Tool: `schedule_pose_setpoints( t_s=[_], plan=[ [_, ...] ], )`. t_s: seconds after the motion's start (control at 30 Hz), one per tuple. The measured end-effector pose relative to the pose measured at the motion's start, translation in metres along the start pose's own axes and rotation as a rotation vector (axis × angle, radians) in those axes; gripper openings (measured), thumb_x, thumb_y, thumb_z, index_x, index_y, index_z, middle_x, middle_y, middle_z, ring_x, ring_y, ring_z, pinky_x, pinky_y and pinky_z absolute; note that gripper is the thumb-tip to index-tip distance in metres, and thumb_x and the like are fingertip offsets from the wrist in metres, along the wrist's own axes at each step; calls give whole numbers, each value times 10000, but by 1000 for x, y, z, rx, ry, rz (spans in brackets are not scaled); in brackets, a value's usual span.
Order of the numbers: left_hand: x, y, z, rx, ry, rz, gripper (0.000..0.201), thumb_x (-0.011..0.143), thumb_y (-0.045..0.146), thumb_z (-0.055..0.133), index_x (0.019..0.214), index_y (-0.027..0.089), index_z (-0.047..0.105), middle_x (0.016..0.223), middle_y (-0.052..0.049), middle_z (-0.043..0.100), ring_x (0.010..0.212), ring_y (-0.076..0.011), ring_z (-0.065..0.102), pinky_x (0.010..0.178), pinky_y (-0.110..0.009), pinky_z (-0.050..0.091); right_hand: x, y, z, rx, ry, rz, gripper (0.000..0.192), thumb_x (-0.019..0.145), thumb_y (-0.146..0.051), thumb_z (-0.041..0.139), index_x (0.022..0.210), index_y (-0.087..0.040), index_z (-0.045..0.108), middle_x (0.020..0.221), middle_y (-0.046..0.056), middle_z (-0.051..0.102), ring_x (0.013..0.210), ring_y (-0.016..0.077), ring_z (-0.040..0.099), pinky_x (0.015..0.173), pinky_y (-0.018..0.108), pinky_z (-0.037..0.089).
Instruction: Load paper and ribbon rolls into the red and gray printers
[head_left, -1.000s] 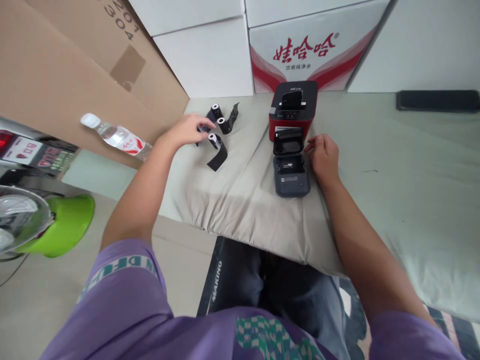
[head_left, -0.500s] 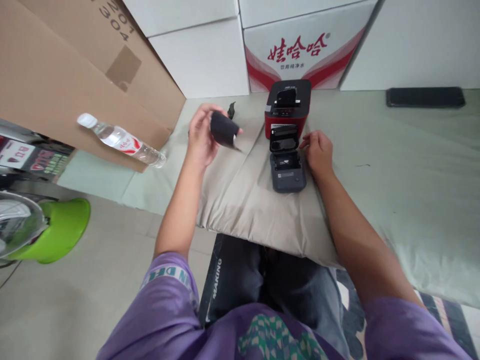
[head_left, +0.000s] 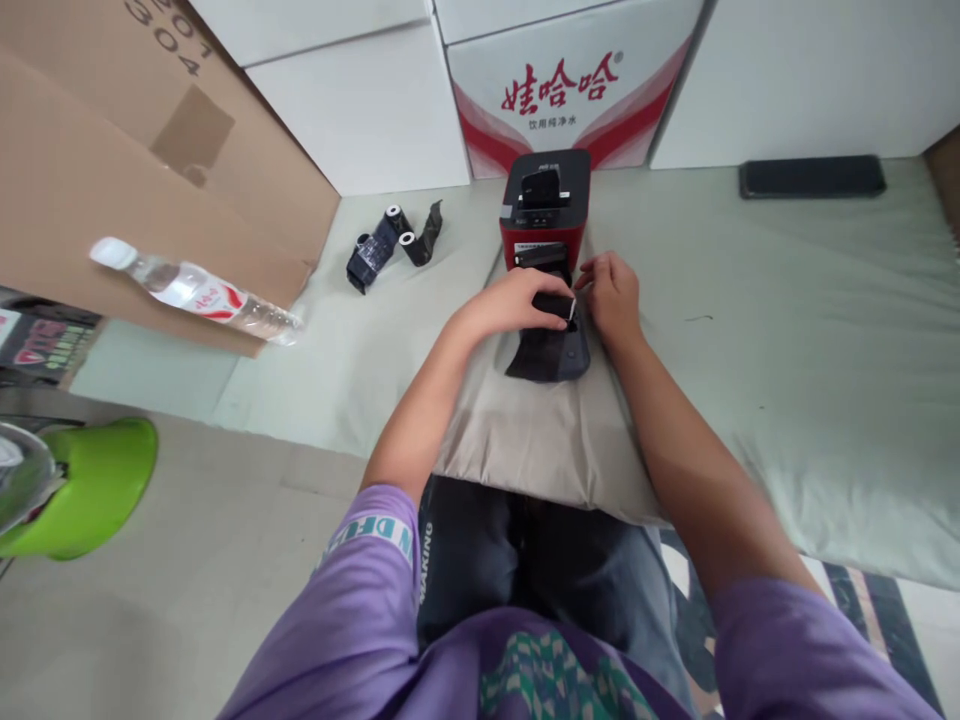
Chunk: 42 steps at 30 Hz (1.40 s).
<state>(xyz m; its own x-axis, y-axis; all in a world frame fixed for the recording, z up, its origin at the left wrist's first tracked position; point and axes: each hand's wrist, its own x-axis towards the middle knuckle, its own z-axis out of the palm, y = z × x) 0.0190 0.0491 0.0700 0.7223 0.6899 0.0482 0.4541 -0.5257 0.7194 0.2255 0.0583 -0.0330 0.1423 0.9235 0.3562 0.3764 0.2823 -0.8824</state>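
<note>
My left hand (head_left: 517,300) holds a black paper roll (head_left: 551,303) over the open grey label printer (head_left: 559,355) on the pale cushion (head_left: 525,440). A black strip of the roll hangs down over the printer's front. My right hand (head_left: 613,295) rests at the printer's right side, its fingertips touching the roll's white end. Behind stands a red and black printer (head_left: 544,215). Two more black rolls (head_left: 386,240) lie on the mat at the back left.
A green mat (head_left: 787,330) covers the floor ahead. White boxes and a red-printed carton (head_left: 562,90) line the back. A brown cardboard sheet (head_left: 112,150) leans at left, with a water bottle (head_left: 195,292) beside it. A black phone (head_left: 811,177) lies at back right. A green fan base (head_left: 82,485) sits left.
My left hand picked one black roll from the group at the left and carried it right, down onto the open grey printer. My right hand shifted up to meet the roll.
</note>
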Motion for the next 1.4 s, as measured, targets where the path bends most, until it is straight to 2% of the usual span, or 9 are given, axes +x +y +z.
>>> schedule_pose_setpoints(
  t_s=[0.2,0.3,0.4,0.6,0.8,1.0,1.13,1.23,1.4],
  plan=[
    [-8,9,2,-333,190,6,444,1026,586,731,1255,205,731,1169,-80,791,1156,-269,776,1003,-403,620,-1,-7,1,19,59,69,723,1030,-879,297,877,-260,637,821,83,722,829,263,683,937,504,576],
    [-15,15,-5,-465,179,-69,591,1080,745,539,1207,208,749,1095,-83,784,1097,-270,792,918,-397,649,-2,-12,0,16,43,70,742,1004,-922,299,865,-269,625,816,89,718,858,276,679,969,514,572],
    [-17,9,-8,-497,113,-117,583,1036,749,621,1135,193,764,1078,-86,788,1084,-272,791,909,-401,652,-3,-15,-1,10,40,80,749,990,-941,286,864,-281,619,821,86,704,883,278,679,969,497,569],
    [-6,-12,2,-367,69,-61,394,883,380,885,1157,169,695,1213,-121,784,1196,-278,746,1105,-469,573,-3,-13,0,24,19,92,720,1014,-903,287,898,-280,629,816,75,691,880,269,683,979,480,573],
    [-8,-4,9,-67,126,-56,291,805,203,833,1014,209,631,1077,-71,743,1059,-262,711,981,-429,578,-2,-10,1,40,20,91,656,1045,-836,349,879,-275,645,829,78,716,894,268,693,1034,495,580],
    [-4,2,21,285,164,-116,210,817,172,803,872,227,608,901,-38,686,909,-271,650,991,-495,500,-2,-9,3,52,45,78,693,1025,-878,331,854,-279,636,809,69,700,880,267,686,1036,499,577],
    [-2,3,28,388,149,-174,176,809,206,866,865,197,699,1113,-116,709,1146,-359,630,1102,-563,420,-2,-7,4,37,47,70,740,998,-929,294,864,-284,630,812,72,686,880,269,679,1001,485,577],
    [-5,4,24,415,84,-212,108,927,293,797,920,186,794,1239,-154,682,1291,-406,568,1135,-579,402,-2,-8,3,44,28,74,765,993,-940,277,894,-282,653,843,86,693,905,274,685,1000,484,581],
    [-18,6,1,165,52,-172,502,1131,540,474,1040,208,841,1214,-114,723,1260,-345,623,1172,-547,432,-4,-14,1,121,-20,60,813,962,-975,324,1075,-281,732,1052,109,767,995,275,707,992,466,601]
  ],
)
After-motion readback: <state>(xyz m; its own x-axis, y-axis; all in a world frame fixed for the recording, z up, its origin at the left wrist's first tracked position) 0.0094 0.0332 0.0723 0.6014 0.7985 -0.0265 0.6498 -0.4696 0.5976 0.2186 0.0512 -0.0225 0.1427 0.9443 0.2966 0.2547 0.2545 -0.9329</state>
